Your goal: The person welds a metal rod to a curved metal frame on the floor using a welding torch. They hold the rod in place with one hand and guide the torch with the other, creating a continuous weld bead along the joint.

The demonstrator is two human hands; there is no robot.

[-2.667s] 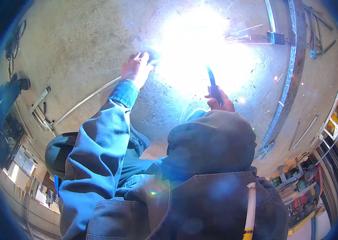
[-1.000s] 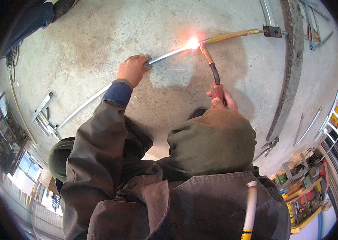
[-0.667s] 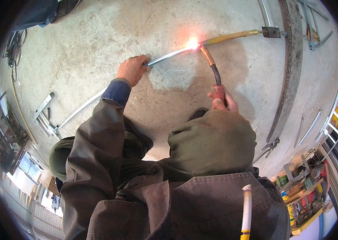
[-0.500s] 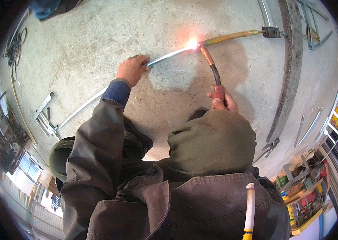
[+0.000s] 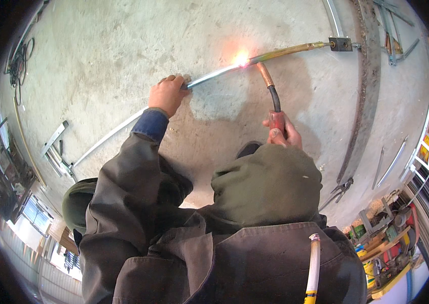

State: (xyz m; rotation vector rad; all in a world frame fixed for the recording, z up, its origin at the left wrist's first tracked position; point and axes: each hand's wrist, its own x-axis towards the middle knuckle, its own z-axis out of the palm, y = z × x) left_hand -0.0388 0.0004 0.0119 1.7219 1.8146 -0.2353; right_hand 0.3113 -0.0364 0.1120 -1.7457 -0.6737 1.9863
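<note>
My left hand is wrapped round a long, thin metal tube held above the concrete floor. In my right hand is a welding torch with a red handle, a bent dark neck and a copper nozzle. The nozzle tip is at the tube, where a bright arc glares and hides the spot being welded. Right of the arc the tube looks brown and yellow, as if heat-tinted. Its far right end meets a small black block with holes.
A rusty flat steel beam runs along the right, with pliers by its near end. Metal frame pieces lie left, beneath a coiled black cable. A cluttered tool shelf stands lower right. A cigarette juts up before my jacket.
The view has shifted slightly, so the tube and block appear a little lower and further left. Both hands keep their holds, and the arc still burns at the tube.
</note>
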